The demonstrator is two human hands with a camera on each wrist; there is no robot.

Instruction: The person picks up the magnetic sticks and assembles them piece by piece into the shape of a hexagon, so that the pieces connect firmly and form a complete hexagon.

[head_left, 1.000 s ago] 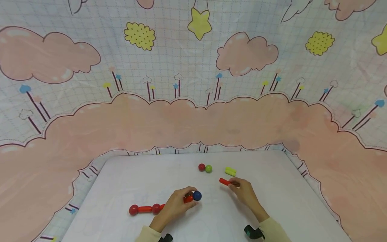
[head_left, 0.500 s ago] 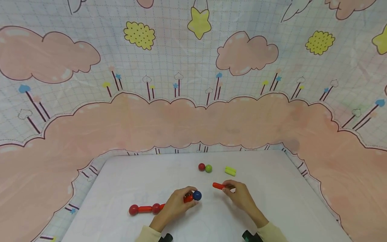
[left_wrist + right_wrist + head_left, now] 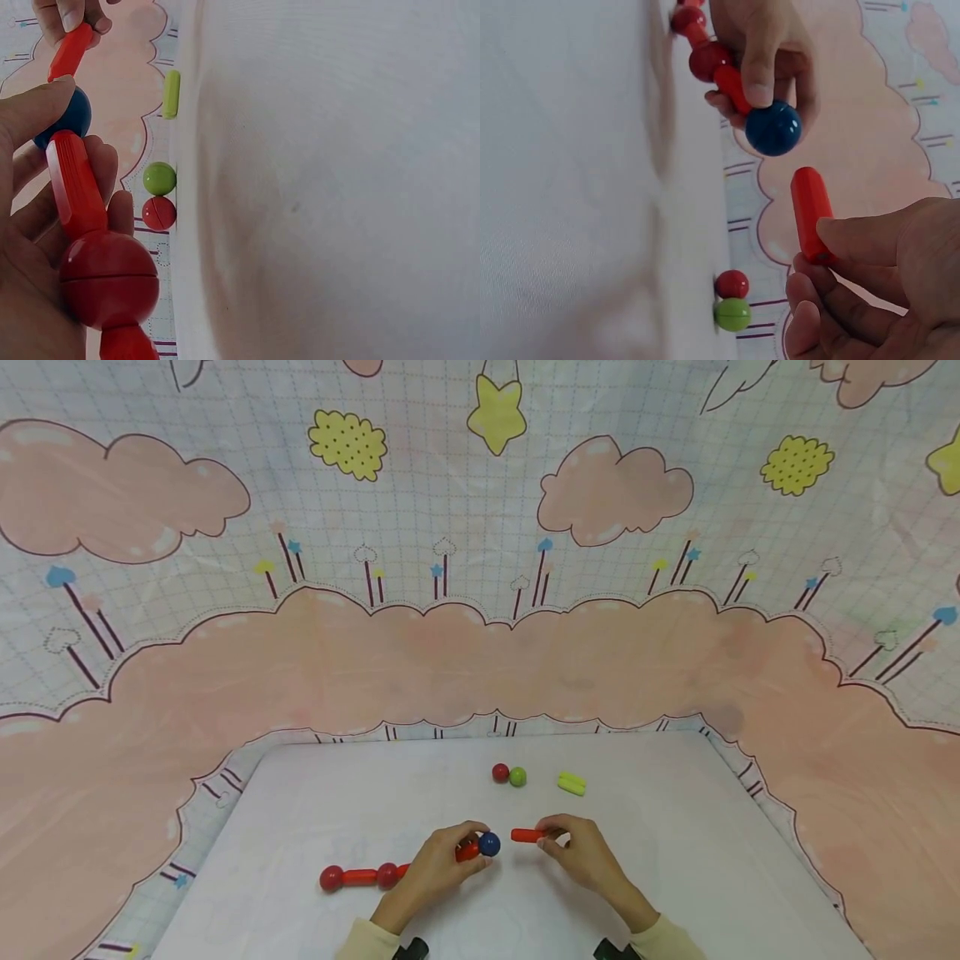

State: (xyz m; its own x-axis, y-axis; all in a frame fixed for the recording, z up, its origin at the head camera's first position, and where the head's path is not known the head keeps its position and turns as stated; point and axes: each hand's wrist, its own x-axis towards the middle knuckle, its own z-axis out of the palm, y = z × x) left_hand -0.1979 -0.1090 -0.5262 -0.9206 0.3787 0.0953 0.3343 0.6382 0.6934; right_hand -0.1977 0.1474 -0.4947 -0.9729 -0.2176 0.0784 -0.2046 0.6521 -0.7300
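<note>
My left hand (image 3: 435,866) grips a joined chain of red rods and balls near its right end. A blue ball (image 3: 773,128) tips that end, with my left thumb on it; a red rod (image 3: 75,180) and a dark red ball (image 3: 109,279) follow along the palm. The chain's far left end, a red ball (image 3: 332,878), lies low over the table. My right hand (image 3: 588,856) pinches a loose red rod (image 3: 810,214) between thumb and fingers. Its free end points at the blue ball, a small gap apart in the head view.
A small red ball (image 3: 500,772) and a green ball (image 3: 517,777) sit side by side at the back of the white table (image 3: 360,793). Yellow-green rods (image 3: 572,784) lie to their right. A patterned cloth (image 3: 480,668) hangs behind.
My right hand has moved left and toward me, bringing the red rod near the blue ball and turning it roughly level. The left hand and chain have stayed almost still.
</note>
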